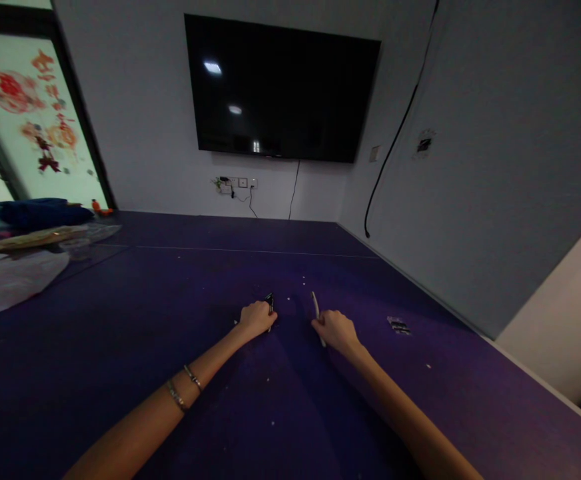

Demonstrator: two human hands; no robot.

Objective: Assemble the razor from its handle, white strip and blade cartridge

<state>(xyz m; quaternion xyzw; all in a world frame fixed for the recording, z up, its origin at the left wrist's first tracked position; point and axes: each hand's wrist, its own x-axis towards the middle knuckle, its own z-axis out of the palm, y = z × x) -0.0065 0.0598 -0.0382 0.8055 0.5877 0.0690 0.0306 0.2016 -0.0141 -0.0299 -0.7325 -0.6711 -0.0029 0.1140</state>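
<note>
My left hand (257, 319) is closed around a small dark object (269, 300) with a light edge. Most of it is hidden by the fingers, and its kind is unclear. A short way to the right, my right hand (336, 329) grips a slim, slightly curved whitish stick (315, 304). One end of the stick points away from me, and the other comes out below the fingers. Both hands are low over the purple tabletop (180, 347), apart from each other. Small white scraps (304, 280) lie on the surface just beyond and between them.
A small dark-and-clear packet (399, 326) lies right of my right hand. At the left are a white plastic bag (18, 283) and dark blue cloth (45, 213). A television (283, 93) hangs on the far wall, and a black cable (395, 143) dangles at the right.
</note>
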